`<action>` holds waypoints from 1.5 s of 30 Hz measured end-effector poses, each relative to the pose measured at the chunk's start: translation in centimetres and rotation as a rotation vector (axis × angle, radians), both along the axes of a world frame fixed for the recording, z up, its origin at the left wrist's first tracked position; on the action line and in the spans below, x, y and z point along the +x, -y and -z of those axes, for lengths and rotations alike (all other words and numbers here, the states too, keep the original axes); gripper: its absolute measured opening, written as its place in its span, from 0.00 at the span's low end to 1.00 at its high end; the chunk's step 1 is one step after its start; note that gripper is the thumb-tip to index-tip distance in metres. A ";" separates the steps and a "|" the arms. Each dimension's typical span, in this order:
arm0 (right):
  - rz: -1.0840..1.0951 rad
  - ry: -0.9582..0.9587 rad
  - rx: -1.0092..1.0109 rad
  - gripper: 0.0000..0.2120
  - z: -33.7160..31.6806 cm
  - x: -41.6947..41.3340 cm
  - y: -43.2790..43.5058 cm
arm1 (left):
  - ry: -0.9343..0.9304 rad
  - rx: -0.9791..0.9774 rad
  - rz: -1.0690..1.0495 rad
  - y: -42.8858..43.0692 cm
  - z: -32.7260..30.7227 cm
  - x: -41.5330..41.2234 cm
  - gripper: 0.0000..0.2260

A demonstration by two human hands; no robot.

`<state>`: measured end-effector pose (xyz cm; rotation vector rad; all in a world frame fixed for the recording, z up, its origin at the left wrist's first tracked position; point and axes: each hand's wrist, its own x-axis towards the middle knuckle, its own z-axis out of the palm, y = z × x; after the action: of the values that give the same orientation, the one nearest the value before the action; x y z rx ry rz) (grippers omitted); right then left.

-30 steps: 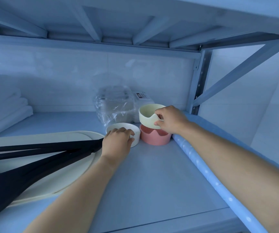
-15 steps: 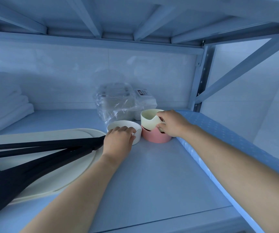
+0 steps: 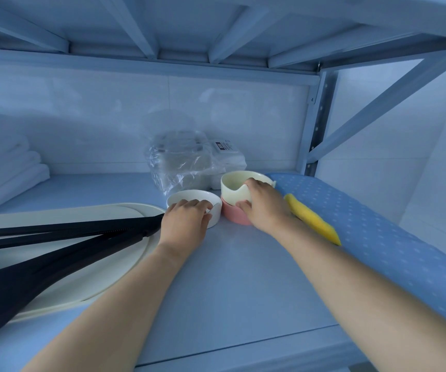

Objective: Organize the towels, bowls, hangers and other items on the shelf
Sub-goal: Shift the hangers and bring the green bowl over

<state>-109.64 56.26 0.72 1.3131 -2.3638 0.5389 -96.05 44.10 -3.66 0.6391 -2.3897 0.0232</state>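
Right grip (image 3: 266, 208) holds the cream bowl (image 3: 234, 186): the fingers hook over its rim on the 3 o'clock side and the thumb presses the outer wall just below a notch in the rim. That bowl sits upright, stacked in the pink bowl (image 3: 232, 216), of which only the lower wall shows. Left grip (image 3: 185, 224) closes on the white bowl (image 3: 189, 197), with the fingers curled over the near rim at 6 o'clock. The white bowl is low and wide and stands just at 9 o'clock of the pink one; whether the two walls touch cannot be told.

All three bowls stand on the shelf (image 3: 229, 291), a little past its middle. Behind them, at 12 o'clock, a crumpled clear plastic bag (image 3: 178, 162) leans against a white packet (image 3: 229, 157) with a small printed label. At 3 o'clock of the bowls a blue dotted ironing board (image 3: 377, 237) lies along the shelf's right edge, and a yellow object (image 3: 313, 224) rests on its inner edge, just beside the right wrist; what it is cannot be told.

At 9 o'clock of the left grip, black hangers (image 3: 55, 251) lie across a flat cream oval tray (image 3: 109, 275), their tips close to the knuckles. Folded white towels (image 3: 7, 173) are stacked at the far left, at 10 o'clock, against the back wall.
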 end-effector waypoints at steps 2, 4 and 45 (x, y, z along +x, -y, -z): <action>0.054 0.028 -0.055 0.16 1.1 1.0 0.7 | 0.000 0.008 0.002 0.0 0.0 0.1 0.11; 0.102 0.058 -0.104 0.23 2.2 1.6 1.3 | 0.004 0.007 0.013 0.0 0.1 0.2 0.12; -0.019 0.121 -0.462 0.19 2.0 1.6 0.2 | 0.002 0.078 -0.029 0.4 -0.5 1.7 0.11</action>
<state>-108.00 56.08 -1.27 1.1141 -2.1365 1.1183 -94.37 43.74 -3.17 0.7101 -2.3924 -0.0571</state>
